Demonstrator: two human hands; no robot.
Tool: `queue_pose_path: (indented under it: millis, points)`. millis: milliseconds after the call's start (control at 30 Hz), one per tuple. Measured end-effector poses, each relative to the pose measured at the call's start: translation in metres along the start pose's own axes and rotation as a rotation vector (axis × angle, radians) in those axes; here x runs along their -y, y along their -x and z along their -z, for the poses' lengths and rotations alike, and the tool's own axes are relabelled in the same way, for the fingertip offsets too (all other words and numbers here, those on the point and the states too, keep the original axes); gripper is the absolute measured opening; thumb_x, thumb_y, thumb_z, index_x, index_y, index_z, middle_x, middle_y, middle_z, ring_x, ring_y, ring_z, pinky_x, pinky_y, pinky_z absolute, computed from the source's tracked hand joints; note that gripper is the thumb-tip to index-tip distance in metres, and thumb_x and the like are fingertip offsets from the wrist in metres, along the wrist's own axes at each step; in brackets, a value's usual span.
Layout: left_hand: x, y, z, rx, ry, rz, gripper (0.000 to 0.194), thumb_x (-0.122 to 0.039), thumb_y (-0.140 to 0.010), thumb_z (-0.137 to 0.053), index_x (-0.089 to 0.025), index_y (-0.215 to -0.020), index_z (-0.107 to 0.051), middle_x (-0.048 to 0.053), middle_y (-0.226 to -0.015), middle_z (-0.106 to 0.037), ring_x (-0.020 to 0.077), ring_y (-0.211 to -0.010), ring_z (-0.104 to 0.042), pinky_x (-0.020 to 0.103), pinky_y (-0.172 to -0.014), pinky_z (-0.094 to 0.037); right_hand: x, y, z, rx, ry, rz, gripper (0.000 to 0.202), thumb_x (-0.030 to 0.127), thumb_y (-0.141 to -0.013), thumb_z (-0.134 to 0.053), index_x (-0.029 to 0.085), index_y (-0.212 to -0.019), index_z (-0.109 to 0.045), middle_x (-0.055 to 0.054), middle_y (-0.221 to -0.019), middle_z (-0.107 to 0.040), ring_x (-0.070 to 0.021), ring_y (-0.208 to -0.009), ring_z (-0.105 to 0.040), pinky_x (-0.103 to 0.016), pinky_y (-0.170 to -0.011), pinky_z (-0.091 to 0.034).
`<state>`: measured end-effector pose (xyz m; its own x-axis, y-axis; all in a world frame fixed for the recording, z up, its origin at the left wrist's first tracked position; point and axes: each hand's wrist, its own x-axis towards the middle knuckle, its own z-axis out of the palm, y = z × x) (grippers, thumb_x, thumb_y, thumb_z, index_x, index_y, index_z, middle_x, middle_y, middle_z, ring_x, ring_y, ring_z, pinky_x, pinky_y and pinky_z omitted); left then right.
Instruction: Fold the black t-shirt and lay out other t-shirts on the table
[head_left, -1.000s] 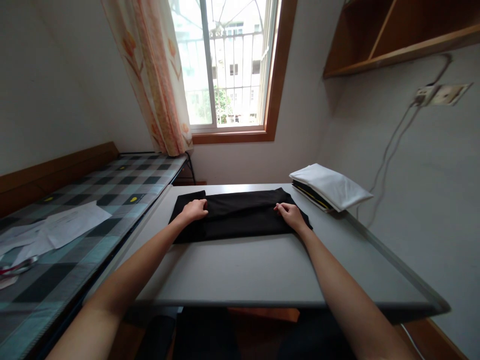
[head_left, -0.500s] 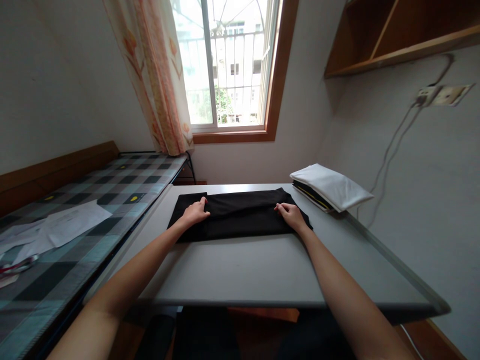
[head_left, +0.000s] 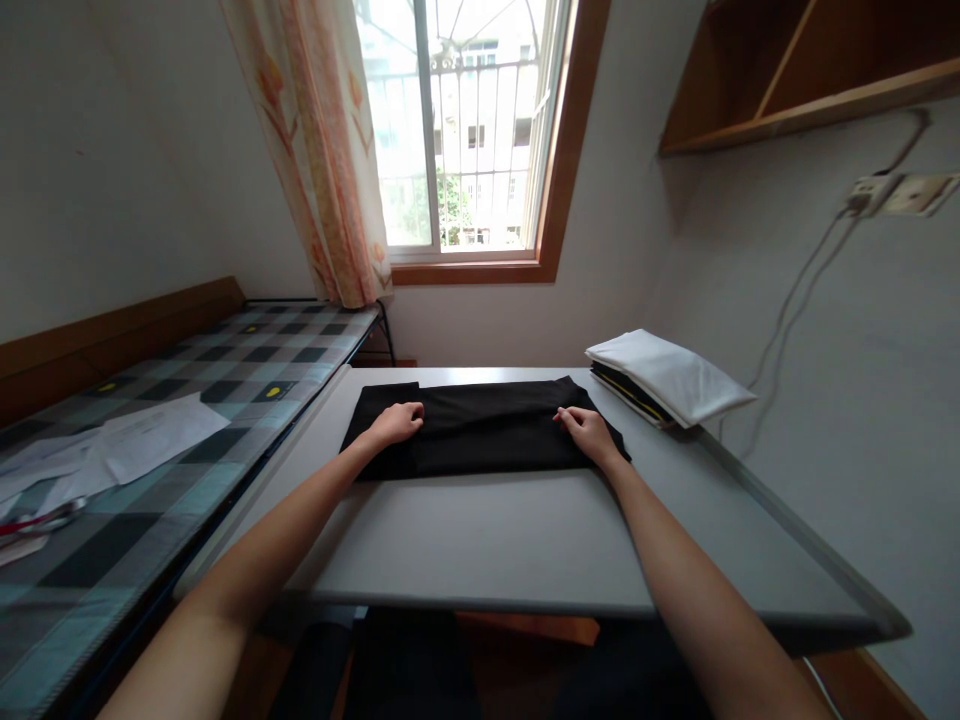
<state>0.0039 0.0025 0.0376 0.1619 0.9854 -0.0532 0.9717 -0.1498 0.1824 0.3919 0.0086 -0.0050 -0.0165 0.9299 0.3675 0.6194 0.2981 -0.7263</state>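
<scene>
Bed: to my left I note a checked mattress (head_left: 172, 500), a wooden board (head_left: 112, 340) behind.
Papers: loose sheets (head_left: 142, 440) on it; beside them, a red-and-silver item (head_left: 52, 518), identity unclear to me.
Window: barred window (head_left: 480, 130), brown frame; floral curtain (head_left: 322, 150) at left.
Stack: folded fabrics (head_left: 667, 375), white uppermost, at the table's (head_left: 480, 550) far right corner.
Right wall: wooden shelf unit (head_left: 810, 116) above socket plates (head_left: 870, 192).

left hand (head_left: 397, 424) curled, thumb (head_left: 416, 408) apparently lowered
</scene>
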Motion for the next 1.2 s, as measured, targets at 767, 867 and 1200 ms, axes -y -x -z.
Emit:
queue_pose_path:
  millis: [767,867,1200]
  points:
    - [-0.009,0.004,0.000,-0.023,-0.015,0.037,0.023,-0.037,-0.087,-0.051,-0.026,-0.104,-0.062,0.006,-0.096,-0.071,0.0252,-0.089,-0.066,0.029,-0.072,-0.046,0.000,0.000,0.000,0.008,-0.002,-0.014,0.047,0.057,-0.082,-0.044,0.018,-0.070,-0.068,-0.006,-0.064,-0.066,-0.0210,-0.061,-0.059,-0.031,-0.060,-0.039]
    - [-0.007,0.004,0.005,-0.026,0.031,0.047,0.037,-0.052,-0.090,-0.046,-0.027,-0.112,-0.060,0.006,-0.092,-0.070,0.0249,-0.086,-0.066,0.029,-0.070,-0.046,0.000,0.000,0.000,0.012,-0.005,-0.014,0.048,0.058,-0.082,-0.044,0.018,-0.071,-0.068,-0.006,-0.064,-0.066,-0.0208,-0.061,-0.059,-0.031,-0.060,-0.039]
    - [-0.011,-0.005,-0.019,-0.275,-0.030,0.023,0.070,-0.056,-0.094,-0.037,-0.011,-0.147,-0.033,0.017,-0.154,-0.032,0.0274,-0.143,-0.027,0.041,-0.115,-0.022,-0.001,0.000,-0.001,0.009,-0.003,-0.019,0.048,0.058,-0.082,-0.044,0.017,-0.071,-0.069,-0.006,-0.064,-0.066,-0.0211,-0.061,-0.059,-0.031,-0.061,-0.039]
